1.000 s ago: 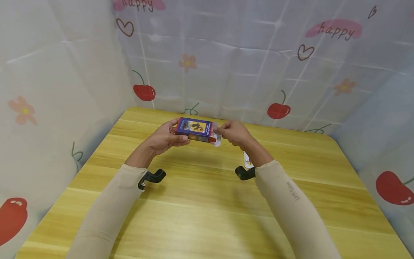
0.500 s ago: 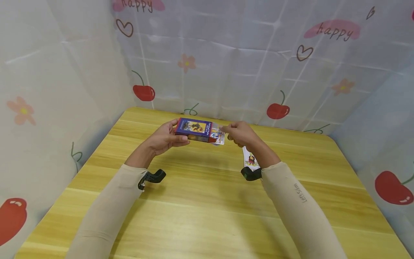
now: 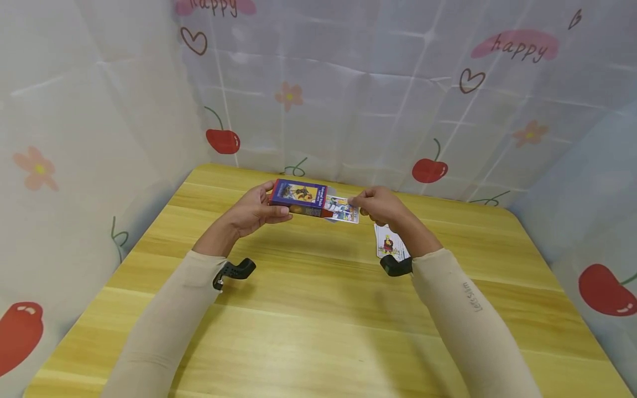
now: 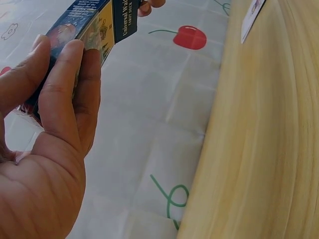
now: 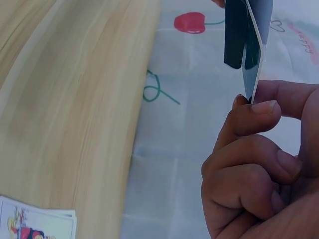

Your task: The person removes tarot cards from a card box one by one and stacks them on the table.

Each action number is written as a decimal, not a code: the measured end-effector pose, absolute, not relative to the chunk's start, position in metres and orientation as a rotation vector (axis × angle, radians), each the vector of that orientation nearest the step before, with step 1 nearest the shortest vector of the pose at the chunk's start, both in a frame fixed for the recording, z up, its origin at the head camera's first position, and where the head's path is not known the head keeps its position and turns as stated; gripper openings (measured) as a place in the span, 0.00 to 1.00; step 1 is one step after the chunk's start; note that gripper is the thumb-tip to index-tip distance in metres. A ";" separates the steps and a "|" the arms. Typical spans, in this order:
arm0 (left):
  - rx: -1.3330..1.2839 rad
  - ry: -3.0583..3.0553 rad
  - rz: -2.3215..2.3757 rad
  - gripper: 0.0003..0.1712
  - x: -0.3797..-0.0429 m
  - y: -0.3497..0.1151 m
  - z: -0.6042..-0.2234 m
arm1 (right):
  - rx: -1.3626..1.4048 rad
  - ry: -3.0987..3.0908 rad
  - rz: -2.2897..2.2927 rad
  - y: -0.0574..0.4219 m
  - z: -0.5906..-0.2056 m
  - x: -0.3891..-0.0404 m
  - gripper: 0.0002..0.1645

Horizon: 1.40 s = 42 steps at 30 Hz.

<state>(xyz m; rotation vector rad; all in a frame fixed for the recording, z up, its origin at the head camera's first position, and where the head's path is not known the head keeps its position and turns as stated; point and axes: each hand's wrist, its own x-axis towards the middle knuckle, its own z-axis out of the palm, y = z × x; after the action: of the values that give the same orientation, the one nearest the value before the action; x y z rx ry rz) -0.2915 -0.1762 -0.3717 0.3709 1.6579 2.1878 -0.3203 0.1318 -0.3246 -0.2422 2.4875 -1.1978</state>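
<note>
My left hand [image 3: 249, 213] grips a blue and red tarot card box [image 3: 298, 194] by its left end, raised over the far part of the table. Out of the box's right end sticks a tarot card [image 3: 342, 210], its picture side up. My right hand [image 3: 382, 207] pinches the card's outer edge between thumb and forefinger. In the right wrist view the card [image 5: 253, 55] appears thin and edge-on, still partly inside the box. The left wrist view shows fingers and thumb around the box [image 4: 92, 30]. On the table below my right wrist lies a small pile of cards [image 3: 390, 243].
The wooden table [image 3: 298, 331] reaches a curtain [image 3: 358, 127] printed with cherries and flowers at its back edge. Pale curtains also hang on both sides. A black camera mount [image 3: 239, 269] projects from the left wrist, and another camera mount [image 3: 395, 265] from the right.
My right hand has moved rightward, drawing the card farther out of the box. The left hand and box have stayed nearly still. More of the pile on the table now shows.
</note>
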 end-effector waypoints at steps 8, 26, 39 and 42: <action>0.356 1.649 2.192 0.44 -0.292 -0.175 -0.373 | -0.243 2.451 -1.210 0.137 -0.323 -0.320 0.19; 0.350 1.655 2.194 0.43 -0.293 -0.175 -0.372 | -0.294 2.377 -1.230 0.175 -0.328 -0.319 0.17; 0.335 1.649 2.196 0.44 -0.293 -0.174 -0.373 | -0.169 2.240 -1.314 0.213 -0.347 -0.312 0.16; 0.327 1.645 2.194 0.45 -0.293 -0.174 -0.373 | -0.103 2.248 -1.301 0.221 -0.358 -0.311 0.16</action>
<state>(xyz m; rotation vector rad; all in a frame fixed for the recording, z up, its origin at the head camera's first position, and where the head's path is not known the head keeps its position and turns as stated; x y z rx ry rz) -0.2932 -0.1743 -0.3730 0.3269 1.6452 2.1942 -0.3110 0.2207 -0.3583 -0.1032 2.2484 -1.3014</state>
